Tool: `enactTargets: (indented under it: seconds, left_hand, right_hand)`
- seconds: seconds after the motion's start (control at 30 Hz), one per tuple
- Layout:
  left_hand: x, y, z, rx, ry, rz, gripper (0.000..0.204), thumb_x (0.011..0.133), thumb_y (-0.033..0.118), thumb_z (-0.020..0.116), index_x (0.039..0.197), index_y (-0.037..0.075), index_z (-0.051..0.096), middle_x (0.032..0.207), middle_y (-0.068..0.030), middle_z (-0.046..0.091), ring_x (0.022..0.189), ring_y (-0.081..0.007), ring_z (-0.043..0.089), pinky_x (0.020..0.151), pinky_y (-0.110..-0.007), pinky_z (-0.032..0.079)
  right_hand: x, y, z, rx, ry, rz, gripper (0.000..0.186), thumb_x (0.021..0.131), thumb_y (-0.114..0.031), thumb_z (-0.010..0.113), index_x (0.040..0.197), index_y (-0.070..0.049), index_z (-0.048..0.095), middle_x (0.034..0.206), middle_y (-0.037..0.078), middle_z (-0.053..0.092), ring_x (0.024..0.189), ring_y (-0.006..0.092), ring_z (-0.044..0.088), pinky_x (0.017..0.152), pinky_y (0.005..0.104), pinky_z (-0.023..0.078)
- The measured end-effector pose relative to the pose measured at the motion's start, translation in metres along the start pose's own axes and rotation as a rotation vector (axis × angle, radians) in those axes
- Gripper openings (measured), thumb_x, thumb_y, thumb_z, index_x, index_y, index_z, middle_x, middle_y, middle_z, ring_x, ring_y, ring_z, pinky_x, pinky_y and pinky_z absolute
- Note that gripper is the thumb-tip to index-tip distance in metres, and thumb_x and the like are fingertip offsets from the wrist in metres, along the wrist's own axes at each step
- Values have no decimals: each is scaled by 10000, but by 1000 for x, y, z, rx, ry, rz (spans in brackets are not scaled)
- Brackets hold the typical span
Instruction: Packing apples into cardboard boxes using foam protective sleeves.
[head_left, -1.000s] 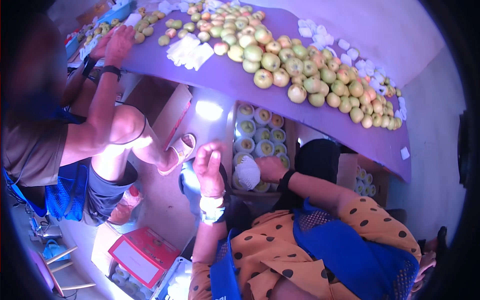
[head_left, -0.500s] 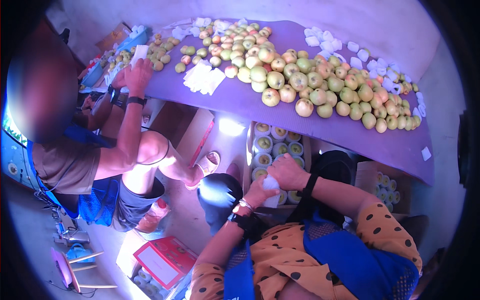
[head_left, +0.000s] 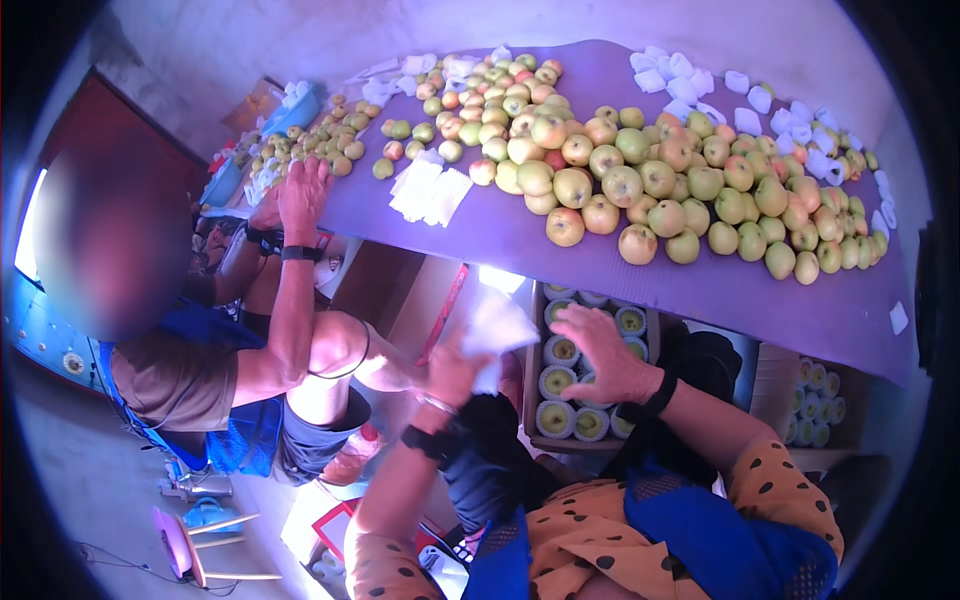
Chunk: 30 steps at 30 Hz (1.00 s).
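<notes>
My left hand (head_left: pixel 452 375) is closed on a pale, motion-blurred foam net (head_left: pixel 493 325) above my knee. My right hand (head_left: pixel 598 352) is open, fingers apart and curved, just right of the net and over an open carton (head_left: pixel 530 410) holding apples in white foam sleeves (head_left: pixel 586 423). Behind my hands, the purple table (head_left: pixel 760 315) bears a long heap of green and reddish apples (head_left: pixel 622 186) and a stack of white foam sleeves (head_left: pixel 428 190).
A co-worker (head_left: pixel 180 365) sits at the left with both hands raised at the table. A second carton (head_left: pixel 775 384) of sleeved apples stands under the table at right. A stool (head_left: pixel 175 540) and a red-and-white box (head_left: pixel 330 525) are on the floor at lower left.
My hands, together on the foam net half a second ago, have separated. The left rose and moved leftward with the net; the right let go and opened. The view has shifted.
</notes>
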<state>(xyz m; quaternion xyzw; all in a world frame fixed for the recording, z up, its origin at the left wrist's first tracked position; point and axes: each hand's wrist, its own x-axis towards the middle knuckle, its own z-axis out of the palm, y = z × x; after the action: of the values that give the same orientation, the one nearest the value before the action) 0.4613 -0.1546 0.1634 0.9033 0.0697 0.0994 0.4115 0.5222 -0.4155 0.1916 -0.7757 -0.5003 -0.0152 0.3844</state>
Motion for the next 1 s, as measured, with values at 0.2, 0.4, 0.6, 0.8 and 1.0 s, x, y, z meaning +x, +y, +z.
enactTargets:
  seconds: [0.2,0.4,0.6,0.8,1.0]
  left_hand:
    - [136,8,-50,101,380,-27,467,576,178,728,943,-40,538,763,-175,602,674,-280,598,636,-326,472]
    - [208,-10,-7,319,559,41,568,548,164,729,1021,-39,488,920,-210,504,886,-349,487,796,-394,399]
    - [237,-5,24,574,434,-175,527,566,181,719,991,8,461,931,-192,535,910,-359,502,771,-414,414]
    - [263,-38,4,733,288,-114,417,585,184,691,919,75,467,849,-122,572,865,-283,544,714,-442,426]
    - [284,-46,-1,885,397,-108,386,593,148,661,942,130,496,913,-74,561,955,-262,488,747,-441,381]
  right_hand:
    - [-17,44,48,98,80,138,361,618,-190,626,930,-47,515,939,115,519,889,283,499,757,386,378]
    - [-14,45,50,147,-29,231,170,665,-171,577,749,-25,548,746,135,536,706,301,528,611,394,424]
    - [-14,46,45,152,-172,359,183,699,-203,567,772,-35,557,745,132,551,701,304,544,613,402,432]
    - [-6,41,42,213,-185,377,172,704,-205,562,780,-50,561,740,109,553,695,283,555,604,386,441]
    - [-8,47,54,258,-235,402,171,710,-203,552,780,-47,563,735,111,554,686,291,555,605,395,440]
